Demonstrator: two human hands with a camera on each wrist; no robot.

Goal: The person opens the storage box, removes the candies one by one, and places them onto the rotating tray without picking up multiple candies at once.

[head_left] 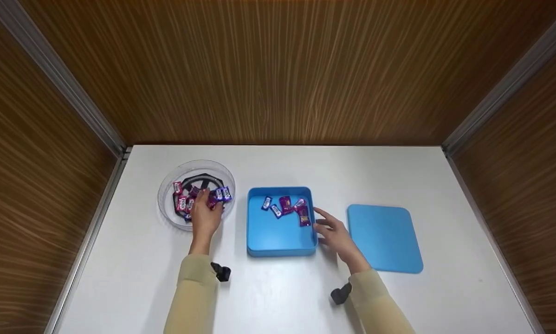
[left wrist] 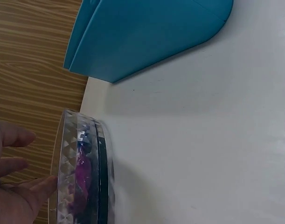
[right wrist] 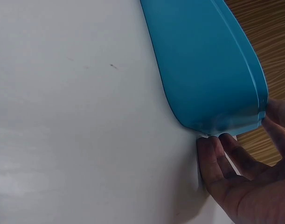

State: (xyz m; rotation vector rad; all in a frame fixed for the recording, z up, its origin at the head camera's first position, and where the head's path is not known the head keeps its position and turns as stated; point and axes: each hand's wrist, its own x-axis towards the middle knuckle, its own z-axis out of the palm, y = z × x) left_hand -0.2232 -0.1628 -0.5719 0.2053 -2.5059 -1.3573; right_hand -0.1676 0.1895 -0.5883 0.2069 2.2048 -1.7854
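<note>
- Reaching over the clear bowl [head_left: 165, 199], approx. 9–10 o'clock from the blue box [head_left: 278, 236], is my L hand [head_left: 205, 218].
- L fingers: wide, loosely bent, tips apart, close over the wrapped sweets [head_left: 182, 202]; I can't see any pinched between them.
- Bowl contents, per head cam: red wrappers mostly twd 8–9 o'clock, blue ones twd 3, purple nr the fingers.
- My R hand [head_left: 337, 234] is at the box's 3–4 o'clock side; R fingers spread & slightly bent, tips touching the outer wall, nothing pinched that I can see.
- Box is open-topped on the white desk [head_left: 268, 297], w/ five small packets [head_left: 285, 204] inside, strung approx. 11 to 3 o'clock.
- Blue lid [head_left: 384, 239] lies flat, just beside R hand, approx. 3–4 o'clock from box.
- Wood-grain panel [head_left: 282, 69] stands at 12 o'clock, behind desk.
</note>
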